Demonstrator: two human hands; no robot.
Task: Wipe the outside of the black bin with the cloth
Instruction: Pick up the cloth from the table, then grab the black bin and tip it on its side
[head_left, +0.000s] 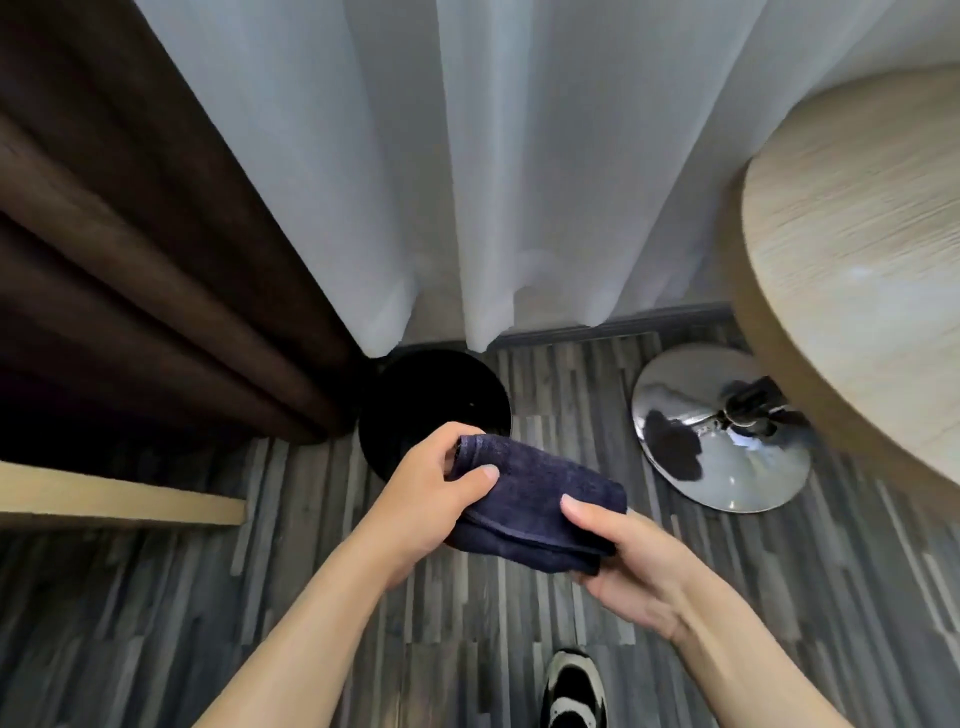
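cloth (540, 501): folded, pinched by left hand (431, 499) and right hand (628, 561) grip | black bin (431, 400): untouched, wiping not begun

A furnished room, a hotel room or bedroom by the look, is shown. Sheer white curtains (493, 171) are hung to the floor, flanked left by heavy brown drapes (135, 249). Right of the curtains, a round wooden table (857, 249) on a chrome base (722, 431) is seen over striped grey flooring (156, 613).
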